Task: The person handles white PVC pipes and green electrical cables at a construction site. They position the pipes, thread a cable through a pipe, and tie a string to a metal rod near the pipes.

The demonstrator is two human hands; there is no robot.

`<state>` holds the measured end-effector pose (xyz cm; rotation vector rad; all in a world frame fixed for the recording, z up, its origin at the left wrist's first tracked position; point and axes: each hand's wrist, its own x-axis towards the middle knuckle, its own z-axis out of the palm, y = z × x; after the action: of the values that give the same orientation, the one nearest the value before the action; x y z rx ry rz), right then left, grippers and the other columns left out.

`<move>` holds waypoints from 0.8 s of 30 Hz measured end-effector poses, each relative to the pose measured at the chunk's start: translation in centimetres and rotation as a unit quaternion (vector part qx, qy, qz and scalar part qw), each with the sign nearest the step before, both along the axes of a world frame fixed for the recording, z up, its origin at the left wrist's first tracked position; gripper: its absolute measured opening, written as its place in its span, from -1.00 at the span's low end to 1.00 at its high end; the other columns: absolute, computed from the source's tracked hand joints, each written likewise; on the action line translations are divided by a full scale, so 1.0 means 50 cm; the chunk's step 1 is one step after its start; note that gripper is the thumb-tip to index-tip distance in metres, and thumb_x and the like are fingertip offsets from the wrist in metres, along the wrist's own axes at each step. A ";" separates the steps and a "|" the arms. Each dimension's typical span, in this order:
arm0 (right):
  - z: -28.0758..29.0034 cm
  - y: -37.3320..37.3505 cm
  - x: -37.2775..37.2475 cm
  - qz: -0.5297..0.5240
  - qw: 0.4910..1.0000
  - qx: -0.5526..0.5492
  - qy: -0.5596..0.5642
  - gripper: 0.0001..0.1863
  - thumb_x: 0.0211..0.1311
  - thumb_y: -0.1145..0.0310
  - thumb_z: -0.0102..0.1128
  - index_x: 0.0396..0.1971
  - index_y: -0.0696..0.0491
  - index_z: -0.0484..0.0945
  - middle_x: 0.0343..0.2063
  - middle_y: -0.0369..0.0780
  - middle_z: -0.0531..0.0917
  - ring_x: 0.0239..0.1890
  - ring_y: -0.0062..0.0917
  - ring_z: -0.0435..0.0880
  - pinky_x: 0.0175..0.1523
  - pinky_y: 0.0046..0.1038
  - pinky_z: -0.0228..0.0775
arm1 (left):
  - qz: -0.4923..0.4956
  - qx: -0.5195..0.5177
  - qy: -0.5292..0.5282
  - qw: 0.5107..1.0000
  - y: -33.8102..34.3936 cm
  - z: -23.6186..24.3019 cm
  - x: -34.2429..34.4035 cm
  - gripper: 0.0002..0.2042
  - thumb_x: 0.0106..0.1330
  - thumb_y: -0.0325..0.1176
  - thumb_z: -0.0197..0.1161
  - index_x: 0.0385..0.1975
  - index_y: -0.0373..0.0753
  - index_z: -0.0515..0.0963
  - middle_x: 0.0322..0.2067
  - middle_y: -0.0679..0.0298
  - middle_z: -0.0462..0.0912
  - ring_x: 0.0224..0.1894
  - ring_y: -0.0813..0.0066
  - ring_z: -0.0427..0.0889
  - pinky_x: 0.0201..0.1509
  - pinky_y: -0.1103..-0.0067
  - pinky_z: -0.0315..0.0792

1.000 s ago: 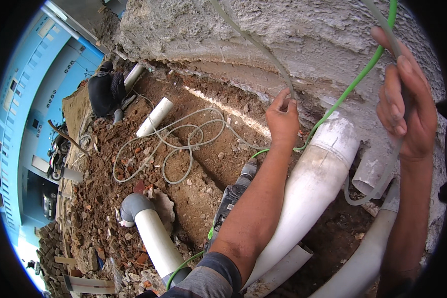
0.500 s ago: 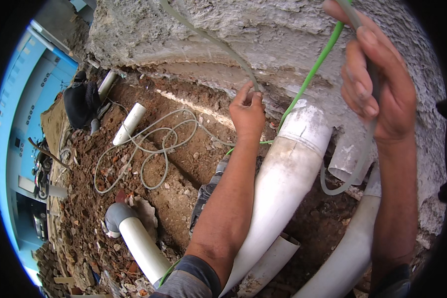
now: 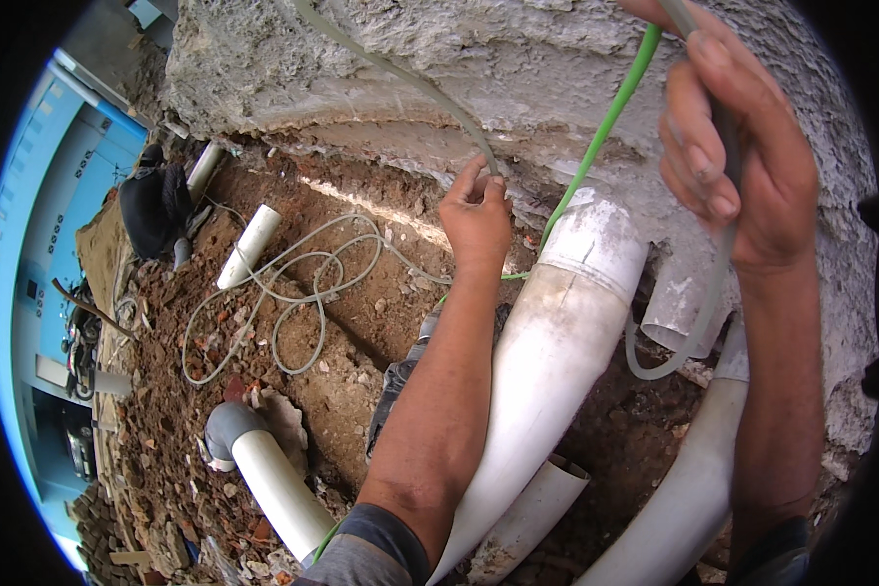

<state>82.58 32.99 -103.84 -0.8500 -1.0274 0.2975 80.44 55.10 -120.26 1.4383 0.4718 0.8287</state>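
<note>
Two bare hands show, with one translucent hose strand reaching each; whether both strands are one piece cannot be told. The left hand (image 3: 477,217) is nearly closed, thumb and index finger pinching the translucent hose (image 3: 405,75) just off the foot of the rough wall (image 3: 557,73). The right hand (image 3: 742,156) is half curled near the wall's right side, the second strand passing loosely between fingers and palm, then hanging in one U-shaped bend below.

The hose is cloudy grey, slim and smooth. Hose of like look lies in tangled loops (image 3: 200,382) on the brown earth (image 3: 366,391), toward its left edge. One green hose (image 3: 610,119) slants down between the hands.

Seven pale pipes can be counted: one large white pipe (image 3: 562,361) between the forearms, one with a grey elbow (image 3: 232,427), one short loose length (image 3: 249,246), one stub (image 3: 679,298) at the wall, two lower down and one beside a crouching person (image 3: 151,215). Any print on hose or pipes is too small to read.
</note>
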 end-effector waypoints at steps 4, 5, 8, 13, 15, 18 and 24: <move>0.008 -0.004 0.018 0.108 0.990 0.040 0.077 -0.54 0.51 0.39 -0.33 0.28 0.31 0.23 -0.69 -0.15 0.58 -0.82 -0.64 0.44 -0.69 -0.61 0.41 | 0.001 -0.005 0.005 1.000 -0.001 0.000 -0.001 -0.69 0.31 -0.62 0.20 0.04 -0.29 0.58 -0.40 0.26 0.63 -0.47 0.63 0.55 -0.48 0.65 0.45; 0.005 -0.006 0.013 0.075 0.994 0.029 0.070 -0.53 0.52 0.38 -0.34 0.30 0.30 0.20 -0.69 -0.20 0.54 -0.82 -0.68 0.40 -0.70 -0.65 0.37 | -0.002 -0.003 0.006 1.000 0.000 -0.003 0.000 -0.69 0.31 -0.62 0.19 0.04 -0.29 0.59 -0.41 0.26 0.63 -0.48 0.63 0.54 -0.49 0.65 0.44; -0.009 -0.007 -0.014 -0.078 0.997 -0.024 0.001 -0.49 0.58 0.29 -0.38 0.37 0.28 0.08 -0.71 -0.44 0.33 -0.85 -0.89 0.17 -0.74 -0.81 0.12 | -0.014 0.014 0.007 1.000 0.009 -0.011 0.003 -0.67 0.31 -0.61 0.19 0.07 -0.31 0.55 -0.36 0.22 0.64 -0.39 0.56 0.60 -0.40 0.61 0.54; 0.003 -0.001 -0.014 -0.078 0.996 -0.040 0.001 -0.48 0.57 0.29 -0.33 0.38 0.26 0.07 -0.72 -0.44 0.32 -0.85 -0.89 0.16 -0.76 -0.82 0.09 | 0.003 0.080 0.003 0.997 0.019 -0.021 0.006 -0.68 0.28 -0.61 0.20 0.05 -0.33 0.56 -0.42 0.23 0.63 -0.41 0.56 0.59 -0.34 0.60 0.56; 0.005 -0.001 -0.012 -0.099 0.993 -0.058 0.001 -0.48 0.57 0.29 -0.31 0.39 0.26 0.06 -0.73 -0.44 0.32 -0.86 -0.88 0.16 -0.77 -0.82 0.09 | 0.003 0.051 0.004 0.999 0.018 -0.028 0.010 -0.68 0.24 -0.61 0.22 0.01 -0.30 0.60 -0.48 0.28 0.60 -0.43 0.58 0.51 -0.29 0.56 0.44; 0.003 -0.001 -0.016 -0.123 0.990 -0.065 0.013 -0.48 0.57 0.30 -0.29 0.38 0.25 0.07 -0.75 -0.43 0.31 -0.87 -0.87 0.16 -0.78 -0.81 0.11 | 0.002 0.044 -0.005 0.999 0.020 -0.035 0.014 -0.67 0.23 -0.61 0.22 0.01 -0.29 0.60 -0.48 0.27 0.61 -0.43 0.58 0.52 -0.29 0.56 0.44; 0.006 0.007 -0.032 -0.144 0.986 -0.070 0.035 -0.48 0.57 0.28 -0.26 0.38 0.24 0.09 -0.76 -0.43 0.32 -0.88 -0.86 0.17 -0.79 -0.80 0.13 | 0.000 0.069 -0.033 0.997 0.024 -0.046 0.023 -0.69 0.29 -0.63 0.19 0.04 -0.30 0.57 -0.51 0.33 0.58 -0.57 0.67 0.48 -0.55 0.67 0.37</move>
<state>81.00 33.35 -103.55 -1.0945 -0.8125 0.1532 81.60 56.29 -122.57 1.5316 0.3699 0.9198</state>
